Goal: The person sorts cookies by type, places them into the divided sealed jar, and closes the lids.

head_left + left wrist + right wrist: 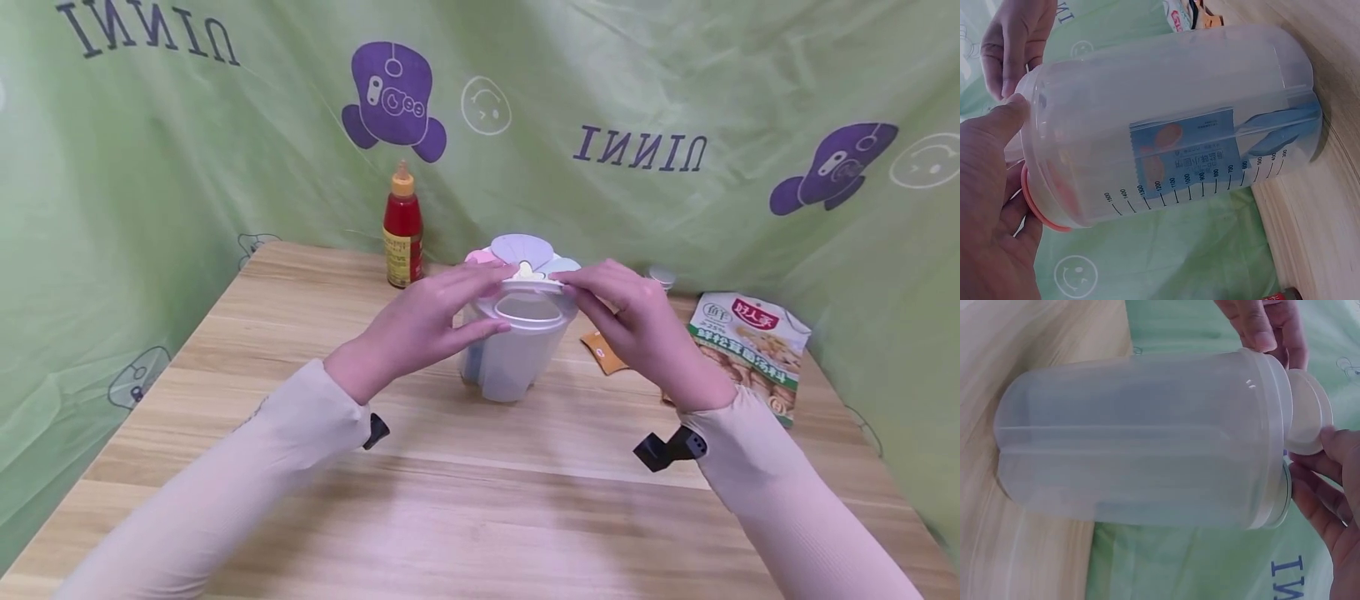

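A translucent storage canister (510, 367) stands upright on the wooden table, its lid (522, 248) divided into coloured petal flaps. The near white flap (1308, 412) is lifted, leaving an oval opening at the front. My right hand (637, 312) pinches this flap between thumb and fingers. Across the lid's left side, my left hand (431, 321) grips the rim, thumb at the near edge and fingers by the pink flap. In the left wrist view a blue packet (1188, 150) shows through the wall beside printed measuring marks. The canister's far side is hidden.
A red sauce bottle (403, 233) with a yellow cap stands at the back left. To the right lie an orange packet (603, 352) and a white food pouch (750, 333), with a small clear-topped container (660, 277) behind. A green printed curtain (285, 125) borders the table.
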Available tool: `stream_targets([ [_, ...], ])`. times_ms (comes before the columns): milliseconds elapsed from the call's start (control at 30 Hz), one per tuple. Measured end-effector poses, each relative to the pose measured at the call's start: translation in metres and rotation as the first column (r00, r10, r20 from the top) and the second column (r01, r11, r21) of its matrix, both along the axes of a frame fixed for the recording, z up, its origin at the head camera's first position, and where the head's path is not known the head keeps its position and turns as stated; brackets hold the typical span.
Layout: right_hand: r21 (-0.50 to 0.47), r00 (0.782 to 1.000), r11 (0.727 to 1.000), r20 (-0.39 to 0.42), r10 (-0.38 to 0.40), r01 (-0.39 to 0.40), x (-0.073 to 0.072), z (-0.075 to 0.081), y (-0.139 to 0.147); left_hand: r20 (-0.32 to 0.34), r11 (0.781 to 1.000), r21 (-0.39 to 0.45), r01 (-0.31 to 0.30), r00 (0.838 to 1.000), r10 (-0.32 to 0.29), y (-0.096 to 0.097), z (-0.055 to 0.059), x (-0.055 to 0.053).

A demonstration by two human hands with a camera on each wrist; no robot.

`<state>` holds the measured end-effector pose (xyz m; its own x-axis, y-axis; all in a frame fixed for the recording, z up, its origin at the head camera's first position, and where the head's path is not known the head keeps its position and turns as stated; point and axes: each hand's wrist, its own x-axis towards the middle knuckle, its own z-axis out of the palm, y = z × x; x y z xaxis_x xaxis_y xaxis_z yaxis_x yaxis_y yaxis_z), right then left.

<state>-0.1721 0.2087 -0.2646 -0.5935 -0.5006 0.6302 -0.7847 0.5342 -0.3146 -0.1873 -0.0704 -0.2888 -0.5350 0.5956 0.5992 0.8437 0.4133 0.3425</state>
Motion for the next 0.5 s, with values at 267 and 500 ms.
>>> stream_targets([
  [267,-0.071,0.995,0.996,0.094,-0.043,0.05,-0.011,0.009,-0.008,0.047,0.999,-0.025,-0.036,0.998,0.037,-0.001,-0.001,-0.002],
  [500,-0.1,0.967,0.987,0.235,-0.098,0.125,-0.017,0.012,-0.01,0.059,1.0,-0.004,-0.013,0.998,0.014,0.0,-0.001,-0.002],
])
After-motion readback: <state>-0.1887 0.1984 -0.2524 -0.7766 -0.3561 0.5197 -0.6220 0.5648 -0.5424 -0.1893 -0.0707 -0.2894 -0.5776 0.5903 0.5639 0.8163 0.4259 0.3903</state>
